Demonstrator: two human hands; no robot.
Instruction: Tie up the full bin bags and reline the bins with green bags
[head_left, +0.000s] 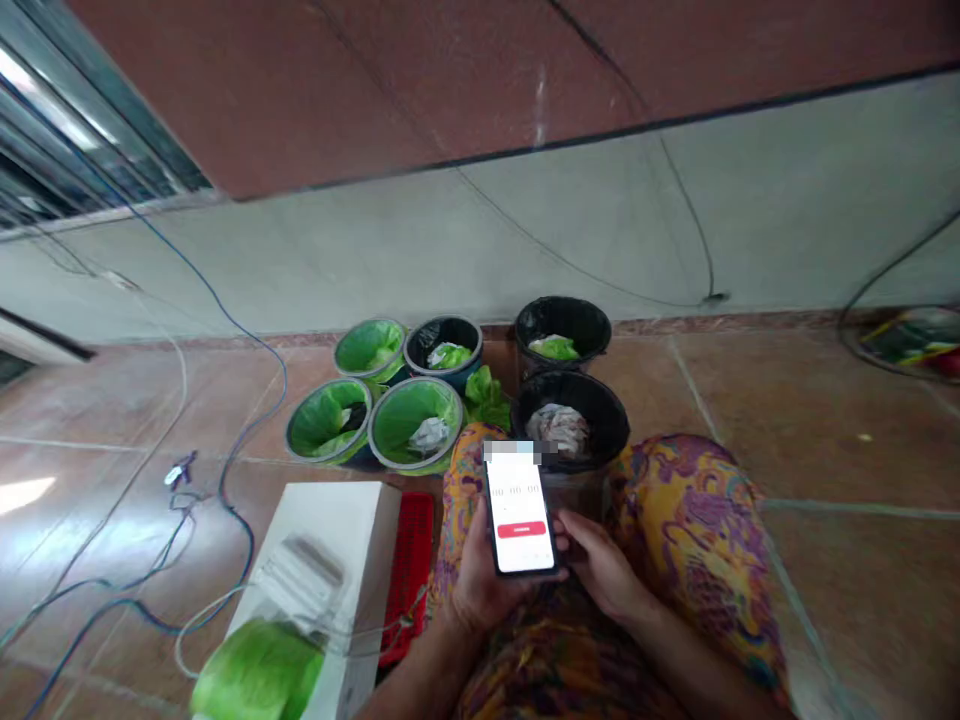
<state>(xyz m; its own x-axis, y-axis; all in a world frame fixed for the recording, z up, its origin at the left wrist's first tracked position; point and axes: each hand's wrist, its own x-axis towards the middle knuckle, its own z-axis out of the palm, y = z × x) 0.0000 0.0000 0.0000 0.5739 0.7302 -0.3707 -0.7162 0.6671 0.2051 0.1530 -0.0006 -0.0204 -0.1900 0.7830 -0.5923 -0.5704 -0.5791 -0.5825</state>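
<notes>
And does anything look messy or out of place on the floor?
Yes: a crumpled green bundle, maybe plastic, sits between the buckets instead of in one, so it looks misplaced. A blue cable also snakes untidily across the floor.

Open floor [847,440] beyond right knee [675,485], black bin [606,424] blocking beyond the phone [523,548], white box [330,508] crowding the left

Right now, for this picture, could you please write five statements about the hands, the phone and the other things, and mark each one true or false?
1. The left hand holds a phone. True.
2. The phone is dark. False: its screen is lit.
3. Six bins stand near the wall. True.
4. All six are black inside. False: three are green inside.
5. A green bundle lies on the white box. True.
</notes>
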